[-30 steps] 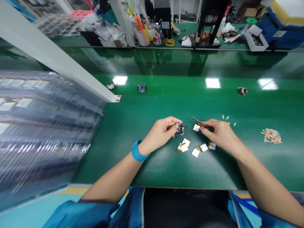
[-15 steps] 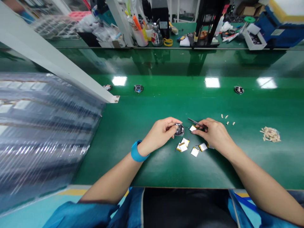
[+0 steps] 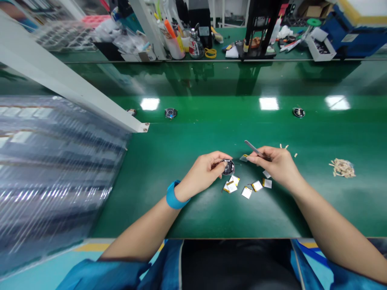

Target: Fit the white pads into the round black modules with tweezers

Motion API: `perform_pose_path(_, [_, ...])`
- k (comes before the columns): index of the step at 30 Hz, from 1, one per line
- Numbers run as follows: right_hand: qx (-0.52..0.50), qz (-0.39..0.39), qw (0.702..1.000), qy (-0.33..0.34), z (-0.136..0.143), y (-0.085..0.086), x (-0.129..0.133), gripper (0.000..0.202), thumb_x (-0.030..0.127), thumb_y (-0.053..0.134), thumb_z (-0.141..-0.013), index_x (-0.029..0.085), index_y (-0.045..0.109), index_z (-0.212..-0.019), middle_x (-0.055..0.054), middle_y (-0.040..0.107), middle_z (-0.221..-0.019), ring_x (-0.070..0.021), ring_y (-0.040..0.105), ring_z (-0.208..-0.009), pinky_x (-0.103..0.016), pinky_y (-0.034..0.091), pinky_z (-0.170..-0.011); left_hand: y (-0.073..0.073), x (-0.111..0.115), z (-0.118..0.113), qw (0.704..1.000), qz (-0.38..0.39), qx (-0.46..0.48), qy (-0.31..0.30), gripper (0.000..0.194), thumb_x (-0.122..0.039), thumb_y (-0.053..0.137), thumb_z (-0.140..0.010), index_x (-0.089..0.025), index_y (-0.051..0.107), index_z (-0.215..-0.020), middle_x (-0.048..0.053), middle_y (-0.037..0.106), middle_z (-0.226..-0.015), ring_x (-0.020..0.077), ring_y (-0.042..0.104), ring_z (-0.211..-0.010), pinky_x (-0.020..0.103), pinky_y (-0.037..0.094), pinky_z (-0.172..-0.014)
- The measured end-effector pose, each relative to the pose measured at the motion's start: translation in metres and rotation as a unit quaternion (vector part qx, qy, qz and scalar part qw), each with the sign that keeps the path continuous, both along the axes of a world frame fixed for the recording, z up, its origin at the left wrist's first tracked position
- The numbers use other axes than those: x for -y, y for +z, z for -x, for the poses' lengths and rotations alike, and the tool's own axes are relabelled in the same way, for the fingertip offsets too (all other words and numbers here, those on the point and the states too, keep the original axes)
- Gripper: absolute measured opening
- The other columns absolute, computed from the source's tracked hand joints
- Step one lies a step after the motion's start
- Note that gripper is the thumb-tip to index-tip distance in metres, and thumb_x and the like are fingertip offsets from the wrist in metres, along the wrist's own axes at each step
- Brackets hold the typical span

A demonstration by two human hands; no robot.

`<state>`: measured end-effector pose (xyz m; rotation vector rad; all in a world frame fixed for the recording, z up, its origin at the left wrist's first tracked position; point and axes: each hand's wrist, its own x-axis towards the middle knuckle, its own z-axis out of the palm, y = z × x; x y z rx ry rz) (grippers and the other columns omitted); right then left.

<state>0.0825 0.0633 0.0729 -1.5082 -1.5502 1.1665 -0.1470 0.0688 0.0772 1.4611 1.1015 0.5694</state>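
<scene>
My left hand (image 3: 206,169), with a blue band at the wrist, grips a round black device (image 3: 228,167) by its left side. To its right, my right hand (image 3: 276,163) pinches a small silver battery (image 3: 244,158) with a yellow edge and also holds a grey tweezer-like tool (image 3: 253,148) pointing up and left. The battery is apart from the device. Several more flat batteries lie below the hands, among them an overlapping group (image 3: 231,186) and a single one (image 3: 246,192).
A pile of beige strips (image 3: 343,168) lies at the right on the green table (image 3: 205,217). Round devices (image 3: 171,113) (image 3: 299,112) lie farther back. A white metal post (image 3: 90,94) and plastic-wrapped trays (image 3: 54,173) stand left.
My right hand has lifted and turned, tilting the battery and raising the tool. It uncovers batteries below it. My left hand keeps the device nearly in place. The view has shifted slightly.
</scene>
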Motion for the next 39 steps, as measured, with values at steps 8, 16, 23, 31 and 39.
perform_pose_path(8, [-0.158, 0.070, 0.983, 0.063, 0.009, 0.007, 0.003, 0.032, 0.048, 0.080, -0.069, 0.017, 0.073, -0.074, -0.004, 0.065, -0.081, -0.0155, 0.059, -0.074, -0.029, 0.047, -0.069, -0.005, 0.011, -0.011, 0.999, 0.009, 0.023, -0.043, 0.024, -0.024, 0.050, -0.087, -0.013, 0.063, -0.102, 0.004, 0.067, -0.083, 0.0097, 0.055, -0.062, 0.021, 0.045, -0.057])
perform_pose_path(16, [-0.125, 0.083, 0.986, 0.075, 0.015, -0.005, 0.005, 0.029, 0.046, 0.079, -0.068, 0.018, 0.075, -0.075, -0.003, 0.065, -0.079, -0.0146, 0.058, -0.072, -0.027, 0.043, -0.066, -0.009, 0.015, -0.015, 0.998, 0.026, 0.055, -0.024, 0.028, -0.026, 0.050, -0.087, -0.012, 0.062, -0.108, 0.001, 0.059, -0.066, 0.0130, 0.058, -0.065, 0.022, 0.047, -0.058])
perform_pose_path(23, [-0.127, 0.106, 0.985, 0.054, 0.021, -0.005, 0.010, 0.030, 0.045, 0.079, -0.068, 0.017, 0.073, -0.077, -0.002, 0.066, -0.072, -0.0142, 0.059, -0.066, -0.026, 0.045, -0.063, -0.007, 0.014, -0.017, 0.991, 0.088, 0.097, 0.017, 0.026, -0.023, 0.051, -0.087, -0.012, 0.061, -0.108, 0.004, 0.066, -0.084, 0.0080, 0.056, -0.059, 0.020, 0.046, -0.056])
perform_pose_path(31, [-0.107, 0.072, 0.990, 0.049, 0.021, -0.007, 0.012, 0.028, 0.045, 0.073, -0.076, 0.017, 0.072, -0.081, -0.003, 0.068, -0.074, -0.0146, 0.061, -0.066, -0.026, 0.046, -0.063, -0.006, 0.016, -0.020, 0.985, 0.099, 0.135, 0.035, 0.031, -0.031, 0.062, -0.084, -0.011, 0.061, -0.108, 0.005, 0.068, -0.086, 0.0085, 0.056, -0.062, 0.020, 0.046, -0.058])
perform_pose_path(39, [-0.119, 0.094, 0.986, 0.071, 0.019, -0.006, 0.007, 0.033, 0.048, 0.074, -0.074, 0.016, 0.068, -0.077, -0.002, 0.065, -0.069, -0.0128, 0.056, -0.060, -0.024, 0.043, -0.058, -0.011, 0.013, -0.022, 0.988, 0.094, 0.120, 0.039, 0.025, -0.018, 0.065, -0.078, -0.010, 0.060, -0.101, 0.007, 0.070, -0.089, 0.0099, 0.061, -0.068, 0.020, 0.048, -0.061])
